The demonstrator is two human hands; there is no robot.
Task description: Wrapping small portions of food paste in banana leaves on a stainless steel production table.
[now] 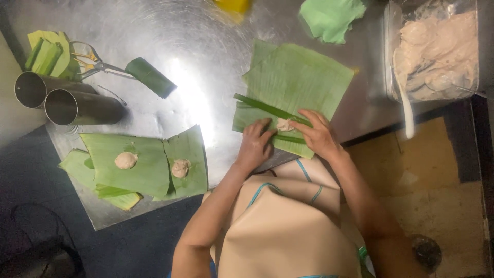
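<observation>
Both hands, left hand [254, 144] and right hand [320, 135], fold a banana leaf [298, 77] over paste [284, 124].

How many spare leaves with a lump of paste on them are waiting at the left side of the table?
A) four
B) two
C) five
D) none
B: two lumps of paste sit on the flat green leaves at the left, apart from the leaf that the left hand and right hand are folding.

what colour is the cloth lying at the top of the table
The cloth is light green, crumpled on the metal table, seen in the head view.
</observation>
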